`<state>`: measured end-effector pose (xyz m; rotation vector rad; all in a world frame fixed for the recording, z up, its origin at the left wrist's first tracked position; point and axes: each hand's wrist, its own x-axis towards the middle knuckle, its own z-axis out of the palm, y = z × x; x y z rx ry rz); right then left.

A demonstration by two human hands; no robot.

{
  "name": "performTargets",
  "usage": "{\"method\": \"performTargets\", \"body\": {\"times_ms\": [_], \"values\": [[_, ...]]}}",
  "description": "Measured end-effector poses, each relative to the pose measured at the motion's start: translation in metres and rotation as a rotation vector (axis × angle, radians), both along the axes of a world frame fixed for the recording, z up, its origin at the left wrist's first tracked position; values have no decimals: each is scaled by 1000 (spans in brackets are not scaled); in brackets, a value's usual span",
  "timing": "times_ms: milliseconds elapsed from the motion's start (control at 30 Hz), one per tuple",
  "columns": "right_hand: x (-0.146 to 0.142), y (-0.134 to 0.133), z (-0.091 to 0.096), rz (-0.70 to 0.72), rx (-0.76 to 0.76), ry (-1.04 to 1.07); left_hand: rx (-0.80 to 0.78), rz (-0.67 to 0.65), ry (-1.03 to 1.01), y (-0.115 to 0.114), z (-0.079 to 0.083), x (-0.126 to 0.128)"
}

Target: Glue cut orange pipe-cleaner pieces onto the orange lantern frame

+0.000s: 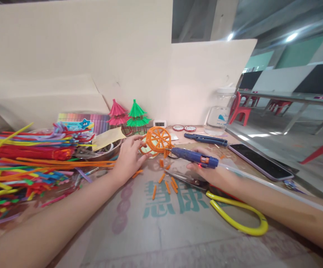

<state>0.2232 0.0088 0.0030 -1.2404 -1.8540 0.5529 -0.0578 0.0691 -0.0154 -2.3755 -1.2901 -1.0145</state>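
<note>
In my left hand (pixel 130 156) is an orange pipe-cleaner wheel (pixel 158 140) with spokes, gripped at its left edge and standing upright. My right hand (pixel 203 167) is closed around a blue glue gun (pixel 193 156) with a lit red light and a long clear glue stick (pixel 275 188) trailing from its back. The gun's nozzle is at the wheel's lower right rim; whether it touches I cannot tell. Several short orange pipe-cleaner pieces (pixel 167 186) lie below the wheel. Scissors with yellow handles (pixel 242 219) rest under my right wrist.
Bundles of coloured pipe cleaners (pixel 33 156) cover the left side. Behind stand a marker set (pixel 86 122), a pink tree (pixel 117 113), a green tree (pixel 137 114) and a plastic bottle (pixel 218 111). Blue-handled pliers (pixel 206 140) and a phone (pixel 259 160) lie to the right.
</note>
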Motion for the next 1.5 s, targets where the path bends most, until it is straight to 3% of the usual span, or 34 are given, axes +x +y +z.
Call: {"method": "performTargets", "body": {"times_ms": [367,667,967,1500], "values": [[5,-4,4,67,43,-32,-9,15,-16,2,-1,0],[7,4,-8,55,7,-81,-10,16,-14,2,0,0],[2,-2,2,53,-6,-99,-16,13,-18,1,0,0],[3,-2,3,56,-22,-160,-20,25,-45,2,1,0]]}}
